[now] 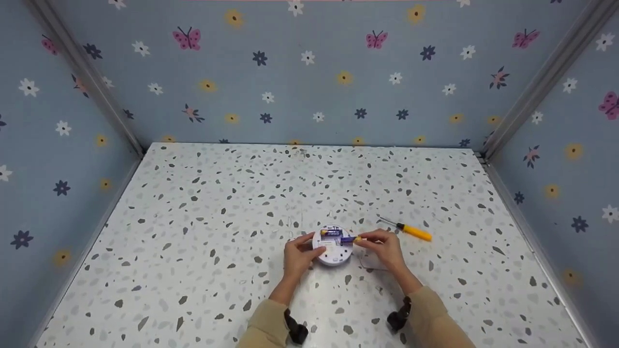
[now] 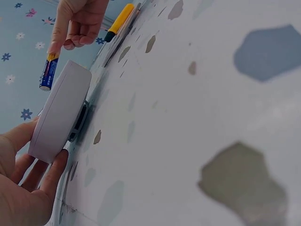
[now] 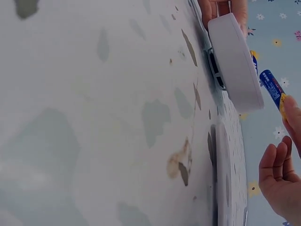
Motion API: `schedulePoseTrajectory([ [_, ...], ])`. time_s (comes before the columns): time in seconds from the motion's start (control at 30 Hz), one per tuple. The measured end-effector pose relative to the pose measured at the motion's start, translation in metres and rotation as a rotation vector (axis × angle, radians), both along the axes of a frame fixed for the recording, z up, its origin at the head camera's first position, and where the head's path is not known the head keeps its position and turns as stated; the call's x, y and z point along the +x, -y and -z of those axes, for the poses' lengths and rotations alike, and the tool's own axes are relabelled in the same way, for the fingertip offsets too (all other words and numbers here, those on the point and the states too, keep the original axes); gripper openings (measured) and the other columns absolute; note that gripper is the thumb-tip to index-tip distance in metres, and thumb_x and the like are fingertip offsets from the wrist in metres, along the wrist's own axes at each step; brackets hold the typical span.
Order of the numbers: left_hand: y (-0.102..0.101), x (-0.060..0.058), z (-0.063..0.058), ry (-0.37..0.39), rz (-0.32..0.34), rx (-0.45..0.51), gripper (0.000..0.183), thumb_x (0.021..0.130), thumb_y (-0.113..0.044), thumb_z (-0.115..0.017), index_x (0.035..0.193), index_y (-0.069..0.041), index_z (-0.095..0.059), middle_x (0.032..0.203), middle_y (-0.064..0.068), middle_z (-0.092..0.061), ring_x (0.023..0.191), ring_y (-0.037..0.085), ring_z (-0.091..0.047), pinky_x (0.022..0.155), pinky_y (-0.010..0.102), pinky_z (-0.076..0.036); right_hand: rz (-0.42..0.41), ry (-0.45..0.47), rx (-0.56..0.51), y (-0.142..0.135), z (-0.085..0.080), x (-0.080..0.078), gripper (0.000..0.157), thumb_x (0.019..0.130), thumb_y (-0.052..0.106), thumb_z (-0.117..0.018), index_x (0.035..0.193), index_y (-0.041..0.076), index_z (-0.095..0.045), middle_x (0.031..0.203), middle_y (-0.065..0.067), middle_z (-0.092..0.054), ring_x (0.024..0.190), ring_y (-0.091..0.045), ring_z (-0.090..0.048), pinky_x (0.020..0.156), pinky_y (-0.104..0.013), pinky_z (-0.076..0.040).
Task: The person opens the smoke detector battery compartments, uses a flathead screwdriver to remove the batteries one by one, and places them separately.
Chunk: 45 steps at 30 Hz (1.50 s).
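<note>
With the head view's disc (image 1: 333,255) as the dial, the left hand (image 1: 297,256) sat at nine o'clock and the right hand (image 1: 385,247) at three. The disc lay toward six from the picture's middle, over the table (image 1: 193,270); whether it touched could not be told. Left thumb and fingers were clamped on its rim. Right thumb and forefinger pinched a battery (image 1: 348,239) by its yellow end, the other fingers loosely bent, its blue end just off the disc's face. A second battery (image 1: 332,232) lay in the disc toward twelve.

That pinch, so near the tip, could have let the battery twist or drop; a hard push might have tilted the disc if the left grip slackened. A wrong-way battery (easily done) was another risk.

The disc looked like smooth white plastic, thick-edged, with a dark bracket (image 2: 81,120) beneath. Both batteries were slim, shiny cylinders. Near three, slightly toward two, lay a screwdriver (image 1: 416,232), yellow-handled and thin-shafted. The table was pale, glossy and stone-flecked.
</note>
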State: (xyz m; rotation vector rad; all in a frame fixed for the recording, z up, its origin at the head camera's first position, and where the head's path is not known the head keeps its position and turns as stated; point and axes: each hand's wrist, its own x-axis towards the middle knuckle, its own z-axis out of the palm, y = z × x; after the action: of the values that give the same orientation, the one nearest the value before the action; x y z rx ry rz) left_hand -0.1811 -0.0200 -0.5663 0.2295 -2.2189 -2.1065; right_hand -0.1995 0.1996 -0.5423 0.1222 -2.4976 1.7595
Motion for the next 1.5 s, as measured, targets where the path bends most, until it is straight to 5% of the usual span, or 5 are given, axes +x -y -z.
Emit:
schedulePoseTrajectory([
  [0.57, 0.000, 0.001, -0.002, -0.002, -0.009, -0.019, 0.046, 0.063, -0.008, -0.079, 0.106, -0.002, -0.064, 0.094, 0.013, -0.064, 0.080, 0.020, -0.061, 0.061, 0.022, -0.049, 0.090, 0.131, 0.009, -0.022, -0.003, 0.026, 0.019, 0.067, 0.013, -0.077, 0.083, 0.005, -0.072, 0.081, -0.006, -0.066, 0.072, -0.015, -0.053, 0.062, -0.021, -0.045],
  [1.1, 0.001, 0.001, -0.005, 0.012, 0.005, -0.006, 0.047, 0.063, -0.007, -0.079, 0.107, -0.001, -0.063, 0.093, 0.013, -0.063, 0.077, 0.019, -0.060, 0.057, 0.017, -0.047, 0.082, 0.221, 0.077, -0.032, 0.004, 0.043, 0.018, 0.066, 0.016, -0.078, 0.081, 0.009, -0.072, 0.078, -0.003, -0.065, 0.064, -0.015, -0.050, 0.051, -0.020, -0.041],
  [1.17, 0.001, 0.005, -0.016, 0.011, 0.013, 0.002, 0.046, 0.064, -0.004, -0.077, 0.107, 0.002, -0.062, 0.092, 0.017, -0.063, 0.078, 0.024, -0.060, 0.052, 0.014, -0.044, 0.086, 0.227, 0.095, -0.033, 0.005, 0.044, 0.016, 0.065, 0.016, -0.078, 0.080, 0.010, -0.072, 0.076, -0.002, -0.064, 0.062, -0.014, -0.049, 0.050, -0.020, -0.041],
  [1.33, 0.000, 0.004, -0.014, 0.036, 0.001, -0.005, 0.046, 0.064, -0.006, -0.078, 0.107, -0.001, -0.063, 0.087, 0.014, -0.064, 0.074, 0.020, -0.060, 0.043, 0.016, -0.042, 0.090, 0.254, 0.110, -0.035, 0.007, 0.046, 0.016, 0.064, 0.017, -0.078, 0.078, 0.012, -0.072, 0.073, -0.001, -0.063, 0.058, -0.014, -0.050, 0.047, -0.021, -0.041],
  [1.5, 0.000, 0.000, -0.003, 0.049, -0.010, -0.038, 0.046, 0.062, -0.010, -0.079, 0.106, -0.006, -0.065, 0.091, 0.009, -0.064, 0.078, 0.017, -0.060, 0.061, 0.022, -0.049, 0.086, 0.275, 0.117, -0.038, 0.009, 0.048, 0.016, 0.064, 0.017, -0.079, 0.078, 0.012, -0.071, 0.071, -0.001, -0.063, 0.055, -0.013, -0.050, 0.046, -0.021, -0.040],
])
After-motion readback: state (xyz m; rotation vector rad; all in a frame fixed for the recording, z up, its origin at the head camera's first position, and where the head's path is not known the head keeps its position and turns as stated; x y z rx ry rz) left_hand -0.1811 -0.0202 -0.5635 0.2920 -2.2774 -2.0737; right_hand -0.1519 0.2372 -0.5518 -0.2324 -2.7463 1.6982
